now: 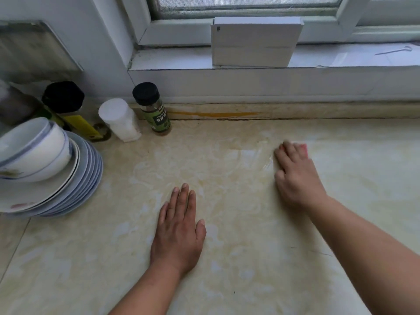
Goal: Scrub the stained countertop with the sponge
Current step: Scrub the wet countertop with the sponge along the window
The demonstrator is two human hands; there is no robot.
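The cream marbled countertop (238,223) shows yellowish stains and a wet, shiny streak just left of my right hand. My right hand (295,176) grips a pink sponge (303,148) and presses it on the counter at the right; only a pink corner shows past my fingers. My left hand (179,228) rests flat on the counter near the middle, fingers straight and together, holding nothing. An orange-yellow stain (213,114) runs along the low back ledge.
A stack of plates with two bowls (45,169) stands at the left edge. Behind it are a dark-capped bottle (66,105), a white jar (120,120) and a green-labelled spice jar (154,110). A white box (254,42) stands on the window sill.
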